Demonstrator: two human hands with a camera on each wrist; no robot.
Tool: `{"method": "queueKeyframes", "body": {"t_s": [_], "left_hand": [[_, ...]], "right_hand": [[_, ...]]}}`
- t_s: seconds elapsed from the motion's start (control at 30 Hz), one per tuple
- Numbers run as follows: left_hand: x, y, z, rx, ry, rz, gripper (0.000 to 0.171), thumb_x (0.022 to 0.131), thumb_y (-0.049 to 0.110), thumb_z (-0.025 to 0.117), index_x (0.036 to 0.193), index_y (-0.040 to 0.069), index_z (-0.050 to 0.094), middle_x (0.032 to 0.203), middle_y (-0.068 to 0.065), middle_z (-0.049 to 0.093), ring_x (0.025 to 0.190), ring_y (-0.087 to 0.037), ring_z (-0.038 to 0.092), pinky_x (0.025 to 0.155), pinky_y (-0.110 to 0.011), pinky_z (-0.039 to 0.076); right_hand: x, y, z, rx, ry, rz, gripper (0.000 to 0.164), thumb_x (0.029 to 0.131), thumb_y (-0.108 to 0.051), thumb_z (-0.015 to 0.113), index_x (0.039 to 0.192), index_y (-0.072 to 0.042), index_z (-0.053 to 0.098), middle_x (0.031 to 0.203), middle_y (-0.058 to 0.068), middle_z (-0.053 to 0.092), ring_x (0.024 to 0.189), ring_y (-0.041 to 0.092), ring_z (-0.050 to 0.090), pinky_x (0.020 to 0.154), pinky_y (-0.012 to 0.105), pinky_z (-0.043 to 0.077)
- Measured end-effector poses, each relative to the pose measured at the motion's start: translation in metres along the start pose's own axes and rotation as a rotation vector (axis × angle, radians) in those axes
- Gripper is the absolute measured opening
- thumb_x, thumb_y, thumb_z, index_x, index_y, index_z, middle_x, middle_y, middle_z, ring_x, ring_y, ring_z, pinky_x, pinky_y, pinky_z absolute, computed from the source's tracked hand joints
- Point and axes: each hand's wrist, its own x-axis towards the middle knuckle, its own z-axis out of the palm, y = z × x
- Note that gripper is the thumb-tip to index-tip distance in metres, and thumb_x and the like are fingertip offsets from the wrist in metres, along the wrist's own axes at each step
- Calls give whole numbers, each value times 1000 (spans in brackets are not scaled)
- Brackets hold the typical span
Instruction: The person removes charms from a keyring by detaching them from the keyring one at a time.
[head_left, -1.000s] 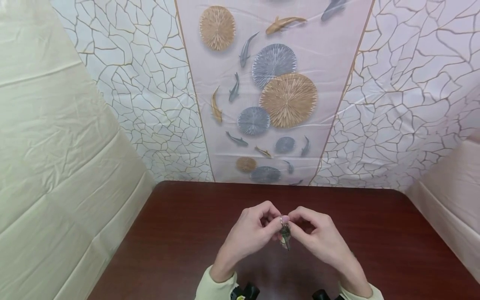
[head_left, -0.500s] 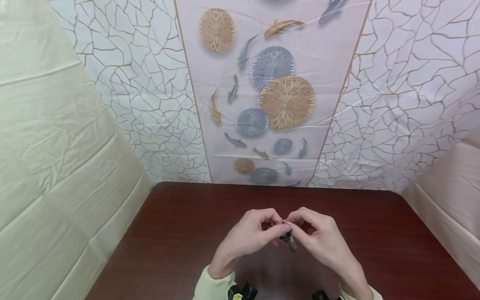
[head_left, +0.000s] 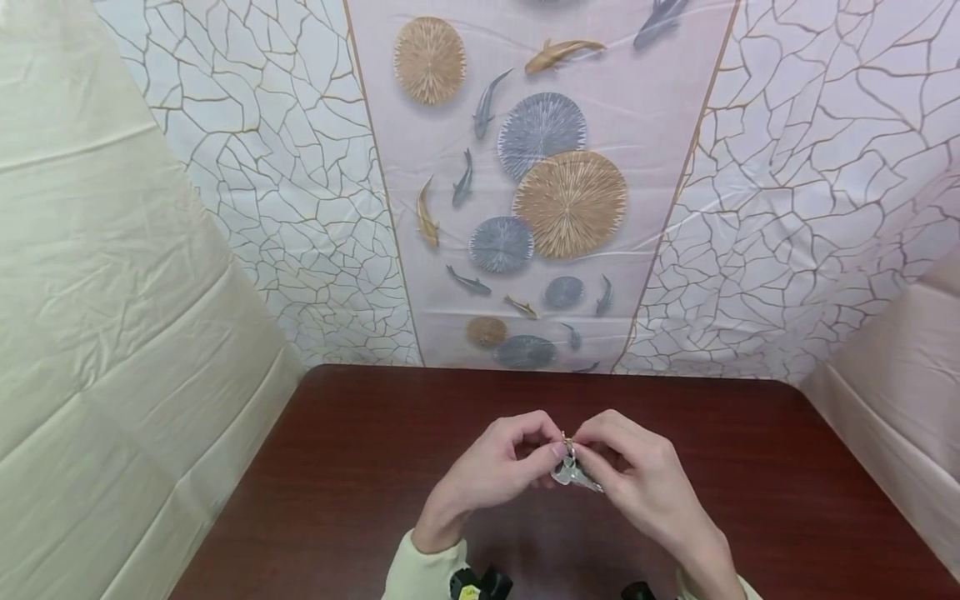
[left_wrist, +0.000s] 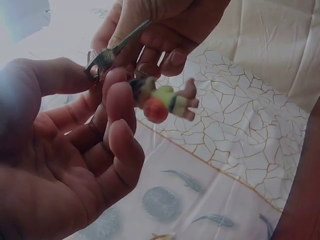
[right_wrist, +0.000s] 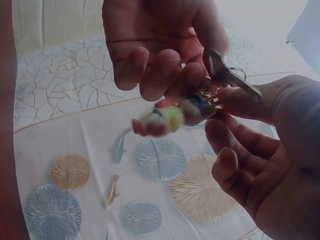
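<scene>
Held in the air between both hands is a metal key (head_left: pixel 577 477) on a ring, with a small figurine charm (left_wrist: pixel 162 101) attached by a short gold-coloured chain (right_wrist: pixel 210 98). My left hand (head_left: pixel 495 467) pinches the key ring between thumb and index finger, beside the key's bow. My right hand (head_left: pixel 645 467) pinches the same ring from the other side, its fingertips almost meeting the left ones. In the left wrist view the key (left_wrist: pixel 107 57) angles up over the right thumb. The charm, with yellow-green and orange-red parts, dangles beyond the fingers; the head view hides it.
Below the hands lies a dark red-brown table (head_left: pixel 360 450). A patterned cloth (head_left: pixel 465 208) with fish and round leaf prints hangs behind its far edge. Pale cloth walls (head_left: pixel 150 333) flank it on both sides. Black wrist devices (head_left: pixel 487 583) show at the sleeves.
The key has turned between the fingers: it hung dark and steep before, and now its bright face shows, slanting right. Both hands stay close together with only small finger shifts.
</scene>
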Motion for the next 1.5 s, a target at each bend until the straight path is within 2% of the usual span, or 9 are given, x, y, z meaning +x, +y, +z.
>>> {"method": "queueKeyframes", "body": {"t_s": [0.2, 0.37, 0.6, 0.73, 0.83, 1.03, 1.33, 1.43, 1.5], "left_hand": [[-5, 2, -2, 102, -8, 40, 8, 91, 8, 58, 87, 11, 64, 75, -5, 65, 64, -3, 60, 60, -19, 51], [-5, 4, -1, 187, 23, 84, 12, 88, 7, 57, 81, 16, 61, 67, 5, 58, 61, 2, 51, 55, -16, 42], [-3, 4, 2, 258, 78, 124, 11, 87, 11, 59, 81, 20, 62, 66, 9, 55, 60, 3, 47, 52, -15, 40], [-3, 4, 3, 259, 72, 137, 11, 88, 11, 59, 83, 19, 62, 67, 8, 57, 61, 4, 47, 52, -15, 40], [-3, 4, 3, 248, 50, 180, 10, 89, 9, 58, 85, 18, 62, 69, 6, 58, 61, 4, 47, 53, -15, 41], [-3, 1, 1, 213, 8, 291, 8, 91, 8, 57, 89, 14, 62, 72, 2, 60, 65, 5, 49, 54, -15, 44], [-5, 2, 1, 237, -29, 358, 7, 94, 10, 56, 92, 14, 62, 74, 1, 64, 68, 7, 50, 56, -14, 47], [-5, 3, 2, 232, -27, 359, 7, 94, 9, 56, 92, 13, 62, 75, 1, 64, 68, 7, 51, 56, -15, 47], [-5, 4, 2, 206, -22, 318, 7, 94, 9, 57, 91, 12, 62, 73, -1, 63, 68, 6, 51, 56, -15, 47]], "right_hand": [[-1, -6, -1, 16, -62, -23, 33, 75, 9, 76, 94, -17, 69, 97, -3, 68, 82, -1, 59, 64, 8, 44], [-1, -10, -1, 15, -64, -33, 32, 76, 9, 74, 90, -18, 67, 96, -4, 68, 79, -3, 58, 61, 7, 44], [-2, -12, -2, 33, -53, 30, 31, 76, 10, 71, 83, -18, 62, 95, -4, 65, 74, -4, 55, 60, 9, 46], [-2, -14, -4, 35, -80, 110, 34, 77, 9, 73, 83, -21, 57, 91, -7, 62, 75, -2, 52, 60, 12, 46], [-2, -17, -7, 35, -98, 156, 35, 78, 7, 74, 89, -21, 58, 86, -11, 58, 75, -1, 52, 60, 13, 45], [-1, -21, -12, 72, -134, 159, 35, 80, 4, 75, 104, -19, 64, 85, -13, 56, 73, -1, 55, 59, 13, 47], [-1, -20, -18, 204, -197, 238, 26, 85, 1, 72, 93, -22, 61, 87, -10, 60, 72, 3, 56, 59, 19, 49], [-2, -18, -17, 244, -190, 226, 26, 85, 3, 70, 95, -19, 61, 88, -4, 61, 72, 4, 55, 59, 19, 48], [-2, -17, -14, 240, -164, 181, 27, 85, 6, 70, 96, -18, 61, 89, -2, 61, 73, 4, 54, 59, 18, 47]]}}
